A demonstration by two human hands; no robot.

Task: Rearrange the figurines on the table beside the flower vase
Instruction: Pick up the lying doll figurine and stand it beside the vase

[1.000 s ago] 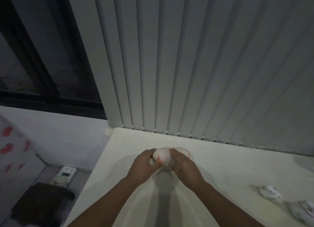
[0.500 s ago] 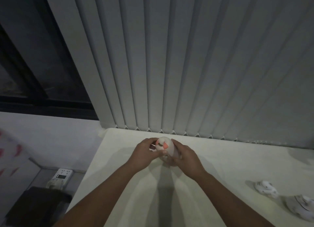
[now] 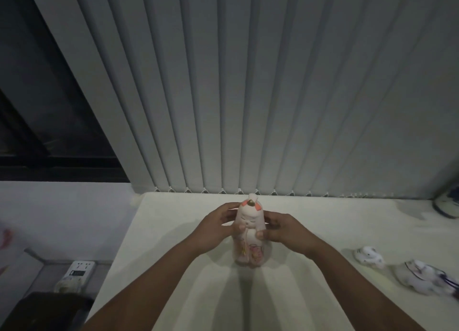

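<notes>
A two-handed grip is clamped on the tall pink-and-white ceramic doll figurine [image 3: 249,234], left hand [image 3: 215,227] and right hand [image 3: 285,229] at its shoulders. Tipped a second ago, it has been stood upright mid-tabletop [image 3: 323,221]; release likely follows.

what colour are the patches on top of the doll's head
Orange-red, on a pale pinkish-white doll; clearest in the head view, the only one.
</notes>
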